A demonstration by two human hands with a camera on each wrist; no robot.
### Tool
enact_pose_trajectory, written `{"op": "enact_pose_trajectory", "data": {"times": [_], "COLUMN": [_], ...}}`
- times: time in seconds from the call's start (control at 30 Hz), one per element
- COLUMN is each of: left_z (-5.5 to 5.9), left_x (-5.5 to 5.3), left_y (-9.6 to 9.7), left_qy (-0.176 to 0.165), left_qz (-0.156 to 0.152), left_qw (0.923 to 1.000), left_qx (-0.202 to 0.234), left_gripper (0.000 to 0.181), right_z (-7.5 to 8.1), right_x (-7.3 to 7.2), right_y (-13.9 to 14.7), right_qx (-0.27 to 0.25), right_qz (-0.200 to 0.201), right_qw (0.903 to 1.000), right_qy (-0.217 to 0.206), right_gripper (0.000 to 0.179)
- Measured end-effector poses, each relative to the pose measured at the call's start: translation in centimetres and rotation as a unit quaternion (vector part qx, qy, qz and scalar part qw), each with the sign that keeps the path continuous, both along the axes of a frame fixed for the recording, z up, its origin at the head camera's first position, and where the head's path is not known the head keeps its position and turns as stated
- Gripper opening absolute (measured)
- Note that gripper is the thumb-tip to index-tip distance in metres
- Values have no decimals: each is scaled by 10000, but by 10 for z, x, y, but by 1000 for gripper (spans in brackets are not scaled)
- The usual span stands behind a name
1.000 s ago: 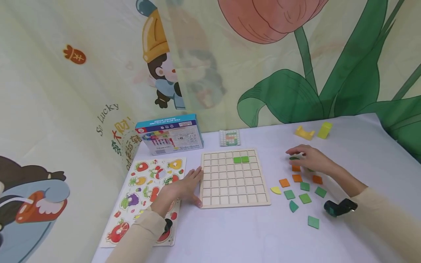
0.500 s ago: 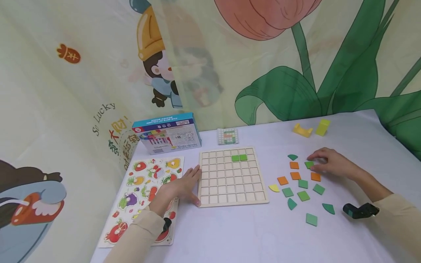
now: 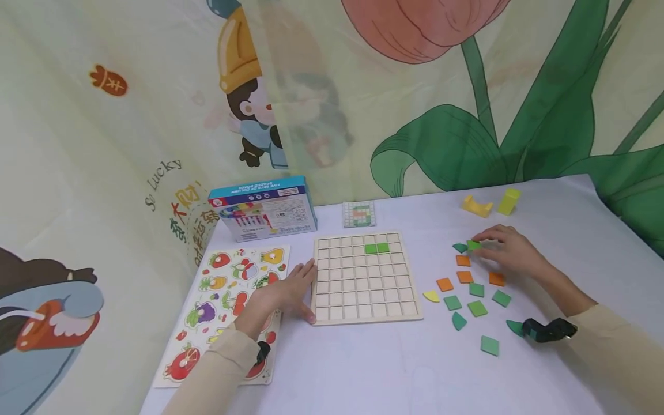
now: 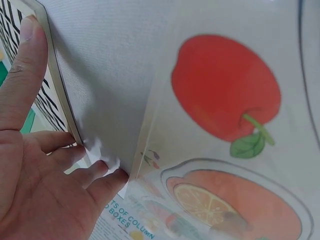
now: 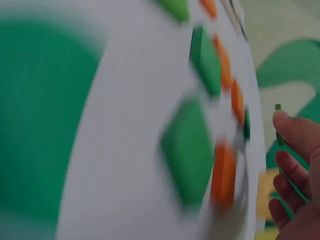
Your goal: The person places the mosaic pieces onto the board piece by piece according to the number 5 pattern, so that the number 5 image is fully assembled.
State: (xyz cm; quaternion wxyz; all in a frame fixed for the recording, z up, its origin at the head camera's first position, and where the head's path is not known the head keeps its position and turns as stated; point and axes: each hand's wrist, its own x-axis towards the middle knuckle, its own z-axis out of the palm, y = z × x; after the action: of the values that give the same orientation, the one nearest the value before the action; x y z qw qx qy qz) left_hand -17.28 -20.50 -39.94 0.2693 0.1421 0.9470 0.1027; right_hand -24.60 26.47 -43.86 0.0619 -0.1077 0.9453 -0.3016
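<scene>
My right hand (image 3: 510, 251) pinches a light green square tile (image 3: 472, 245) between thumb and fingers, close beside a dark green quarter-round tile (image 3: 459, 248). In the right wrist view the pinched tile (image 5: 279, 125) appears edge-on, lifted from the table. On the left, my left hand (image 3: 282, 294) lies with fingers extended against the near-left edge of a wooden grid board (image 3: 358, 285). Its thumb touches the board's rim (image 4: 59, 85) in the left wrist view. Two light green tiles (image 3: 376, 248) occupy neighbouring cells near the board's top right.
Loose orange tiles (image 3: 465, 277), green tiles (image 3: 477, 308) and a yellow quarter-round (image 3: 431, 296) lie right of the board. A pattern card (image 3: 358, 214) and a box (image 3: 263, 210) stand behind. A fruit picture board (image 3: 207, 323) lies left, yellow blocks (image 3: 477, 206) at the back right.
My right hand first moved right to the light green tile, then picked it up and carried it left toward the dark green quarter-round. My left hand stayed at the board's edge.
</scene>
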Motion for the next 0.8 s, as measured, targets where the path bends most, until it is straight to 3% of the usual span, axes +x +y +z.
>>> {"op": "enact_pose_trajectory", "data": {"times": [0.27,0.43,0.6,0.8], "left_z": [-1,-4,-5,-1], "left_x": [1,0,-1,1], "left_y": [-3,-1,2,2], "left_qy": [-52,-35,-34,-33], "left_qz": [148,132,149,166], "left_qw": [9998,9999,9999,9998], "left_qx": [123,77,24,-56], "left_gripper": [112,112,112,113], "right_z": [9,4,-4,-8], "right_x": [-19,-26,-29,-28], "right_y": [-120,-179,-210,-225], "right_qx": [-428,-513,-384,-186], "right_qz": [932,1182,1183,1064], "right_qw": [9931,9891,9881,9896], "right_qy": [574,707,909,949], "right_gripper": [31,29,25,26]}}
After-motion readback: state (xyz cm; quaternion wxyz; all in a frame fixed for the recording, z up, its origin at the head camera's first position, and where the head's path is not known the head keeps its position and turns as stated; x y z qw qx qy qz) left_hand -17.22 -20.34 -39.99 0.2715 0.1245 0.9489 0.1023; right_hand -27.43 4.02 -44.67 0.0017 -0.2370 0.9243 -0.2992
